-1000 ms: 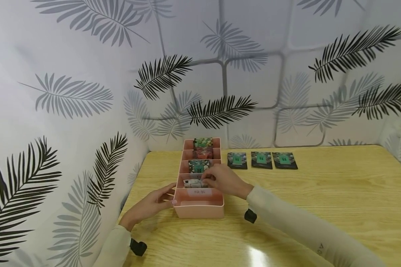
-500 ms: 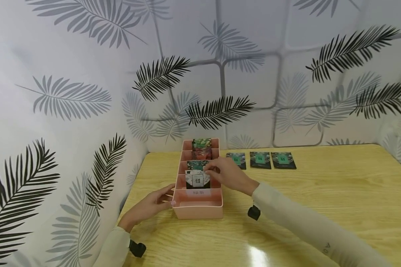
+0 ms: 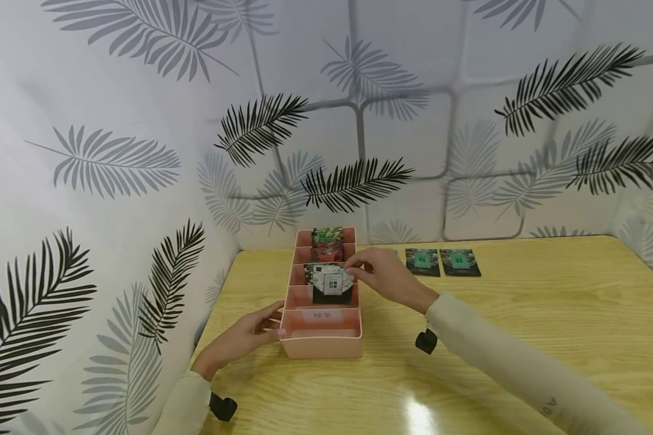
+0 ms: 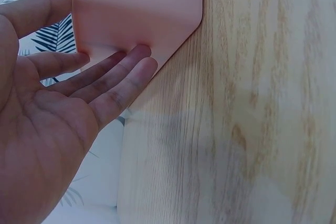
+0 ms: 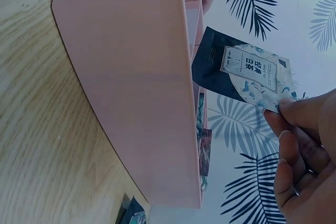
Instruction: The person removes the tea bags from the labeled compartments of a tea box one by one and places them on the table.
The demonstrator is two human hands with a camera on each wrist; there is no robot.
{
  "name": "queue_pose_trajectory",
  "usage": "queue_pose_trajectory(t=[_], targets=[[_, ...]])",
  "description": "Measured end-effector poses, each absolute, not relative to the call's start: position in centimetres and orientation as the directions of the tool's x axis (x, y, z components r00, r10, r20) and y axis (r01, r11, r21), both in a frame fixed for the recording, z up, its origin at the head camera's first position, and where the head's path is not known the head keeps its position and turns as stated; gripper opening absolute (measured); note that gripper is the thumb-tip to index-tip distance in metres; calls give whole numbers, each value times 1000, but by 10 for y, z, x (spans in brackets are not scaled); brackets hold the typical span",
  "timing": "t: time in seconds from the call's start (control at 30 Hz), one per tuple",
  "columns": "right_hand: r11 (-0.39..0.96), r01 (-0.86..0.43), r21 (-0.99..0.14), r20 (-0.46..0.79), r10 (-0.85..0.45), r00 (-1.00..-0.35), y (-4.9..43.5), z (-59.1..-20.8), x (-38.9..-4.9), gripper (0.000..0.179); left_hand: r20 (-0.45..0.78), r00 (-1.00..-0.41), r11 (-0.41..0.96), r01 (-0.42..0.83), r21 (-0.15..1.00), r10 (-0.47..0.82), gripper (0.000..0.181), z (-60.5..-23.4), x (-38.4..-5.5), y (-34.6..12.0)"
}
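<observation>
My right hand (image 3: 383, 275) pinches a tea sachet (image 3: 333, 284) by one top corner, between thumb and index finger. The sachet is white with a black lower part and has a printed label; in the right wrist view this tea sachet (image 5: 247, 69) is above the rim of the pink divided box (image 5: 131, 87). My left hand (image 3: 245, 335) rests against the near left corner of the pink box (image 3: 322, 347), its fingertips touching the outer wall in the left wrist view. Other sachets stand in the rear compartments, such as the red sachet (image 3: 328, 251).
Two dark sachets with green labels, one of them a flat sachet (image 3: 460, 261), lie on the wooden table (image 3: 522, 314) right of the box. A third beside them is mostly hidden by my right hand. A leaf-patterned curtain (image 3: 402, 139) hangs behind.
The right hand has drawn the white-and-black tea sachet up out of a front compartment and moved it slightly right, toward the viewer of its label. The left hand has stayed at the box corner.
</observation>
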State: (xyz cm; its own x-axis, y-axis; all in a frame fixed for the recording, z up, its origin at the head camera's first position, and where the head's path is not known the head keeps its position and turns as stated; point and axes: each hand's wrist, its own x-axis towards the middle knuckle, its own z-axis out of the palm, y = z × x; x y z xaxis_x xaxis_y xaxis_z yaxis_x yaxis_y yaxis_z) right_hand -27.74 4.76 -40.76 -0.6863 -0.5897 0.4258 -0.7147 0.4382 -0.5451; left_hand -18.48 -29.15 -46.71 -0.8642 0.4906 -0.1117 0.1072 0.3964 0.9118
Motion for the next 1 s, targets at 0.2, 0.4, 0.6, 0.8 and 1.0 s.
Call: queue_pose_trajectory(t=[0.2,0.4,0.6,0.8,1.0], targets=[[438,-702,-562,433,-567,-701,62,-408,-282,12,-122,-859,388,94,917,498,66,-467,-185,-291],[458,-707,-539,455,-548,-702,72,-407,-281,11,-117,-864,398,102,912,489,67,-469,-186,-291],[497,-697,-517,440,-544,-714,82,-405,-280,11,-118,-861,392,100,914,494,69,-471,-187,-293],[496,-713,-495,470,-537,-701,96,-405,-281,12,-123,-860,392,95,915,495,69,-470,-187,-293],[520,-691,-502,459,-518,-722,113,-409,-283,11,-118,-856,379,96,920,503,68,-468,-186,-291]])
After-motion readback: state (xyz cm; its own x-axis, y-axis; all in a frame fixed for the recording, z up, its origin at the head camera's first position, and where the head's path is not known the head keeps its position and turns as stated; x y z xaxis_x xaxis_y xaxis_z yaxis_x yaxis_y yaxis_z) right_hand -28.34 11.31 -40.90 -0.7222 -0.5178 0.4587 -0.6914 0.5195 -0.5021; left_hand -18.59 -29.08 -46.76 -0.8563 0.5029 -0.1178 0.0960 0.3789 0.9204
